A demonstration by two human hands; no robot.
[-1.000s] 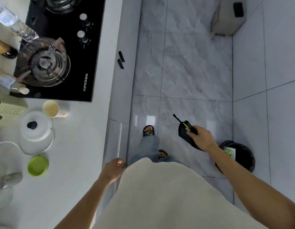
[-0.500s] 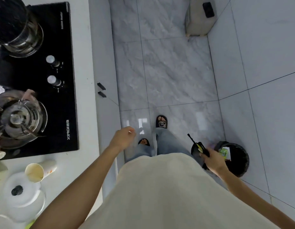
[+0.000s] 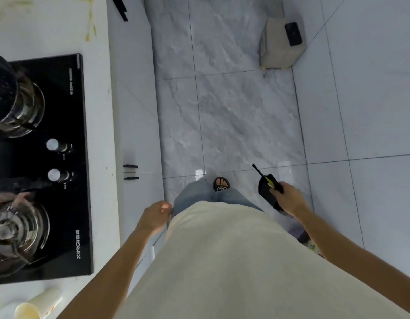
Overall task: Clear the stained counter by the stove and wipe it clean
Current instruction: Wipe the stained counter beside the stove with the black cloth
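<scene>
Gripping small black object with thin stalk (image 3: 268, 188), right hand (image 3: 289, 199) hangs over floor, well apart from counter (image 3: 50, 26). Left hand (image 3: 157, 215) loosely curled, holds nothing, beside cabinet front. Yellowish stains (image 3: 90, 21) beyond stove (image 3: 68, 157). Paper cup (image 3: 36, 305) near stove's near edge: likely light, crushable; take by side wall.

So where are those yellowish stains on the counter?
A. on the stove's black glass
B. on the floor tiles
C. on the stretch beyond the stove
C: the yellowish stains streak the white counter past the far end of the black stove.
</scene>
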